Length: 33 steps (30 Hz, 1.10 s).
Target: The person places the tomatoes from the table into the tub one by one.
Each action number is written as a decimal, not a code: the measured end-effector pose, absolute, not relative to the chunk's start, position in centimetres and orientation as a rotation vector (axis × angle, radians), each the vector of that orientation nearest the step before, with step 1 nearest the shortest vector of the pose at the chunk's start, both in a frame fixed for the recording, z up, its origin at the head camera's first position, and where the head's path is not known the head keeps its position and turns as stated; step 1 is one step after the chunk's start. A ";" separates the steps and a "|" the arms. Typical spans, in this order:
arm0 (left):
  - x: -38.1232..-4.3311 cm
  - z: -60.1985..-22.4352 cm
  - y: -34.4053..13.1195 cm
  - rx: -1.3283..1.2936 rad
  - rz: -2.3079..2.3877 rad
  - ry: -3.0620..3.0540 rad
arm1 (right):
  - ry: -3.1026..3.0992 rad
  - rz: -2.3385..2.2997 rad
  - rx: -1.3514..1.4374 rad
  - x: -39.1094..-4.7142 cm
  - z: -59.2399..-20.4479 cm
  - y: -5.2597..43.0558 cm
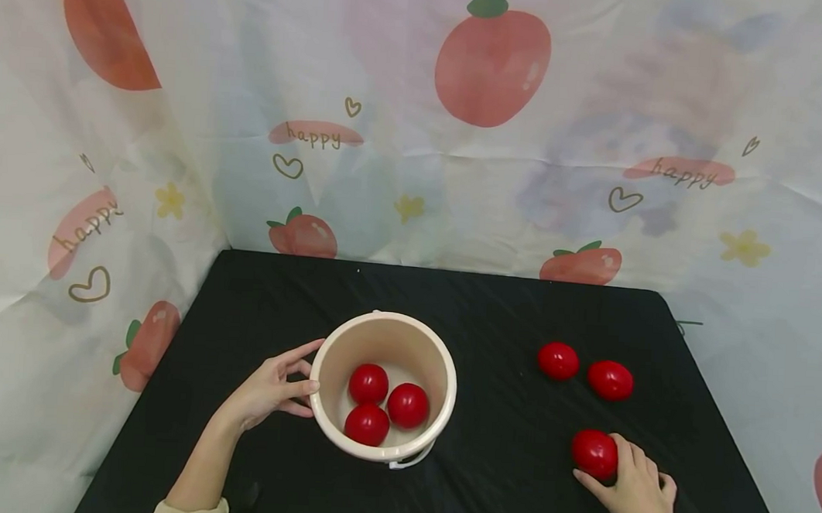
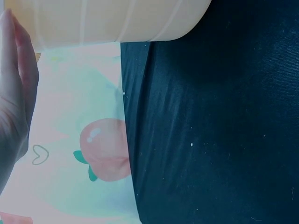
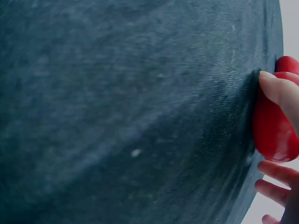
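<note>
A cream bucket [image 1: 439,413] stands upright on the black table, with three shiny red balls [image 1: 369,384] lying on its bottom. My left hand [image 1: 274,393] rests against the bucket's left side, its fingers spread and the thumb at the rim. In the left wrist view, the bucket's ribbed wall [image 2: 112,21] shows beside that hand [image 2: 14,88]. Over at the right, my right hand [image 1: 635,485] holds a red ball [image 1: 594,453] between thumb and fingers, low at the tabletop. The right wrist view shows the thumb [image 3: 280,93] lying on this ball [image 3: 273,128].
Two more red balls, one [image 1: 557,361] left of the other [image 1: 610,380], lie beyond my right hand. The bucket's handle [image 1: 412,458] hangs at its near side. A patterned cloth [image 1: 401,186] rises behind and beside the black table [image 1: 505,316].
</note>
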State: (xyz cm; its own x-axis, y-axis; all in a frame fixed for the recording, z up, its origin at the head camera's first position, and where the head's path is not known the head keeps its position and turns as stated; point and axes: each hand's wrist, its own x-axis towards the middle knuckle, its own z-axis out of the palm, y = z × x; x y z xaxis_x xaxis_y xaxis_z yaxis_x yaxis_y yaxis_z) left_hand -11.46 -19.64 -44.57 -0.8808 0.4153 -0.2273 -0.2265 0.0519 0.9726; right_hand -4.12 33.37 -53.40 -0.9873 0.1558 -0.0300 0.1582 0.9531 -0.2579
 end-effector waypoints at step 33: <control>-11.5 -44.4 -19.6 0.170 1.867 1.896 | 3.451 -0.491 -0.417 -12.6 -43.0 24.7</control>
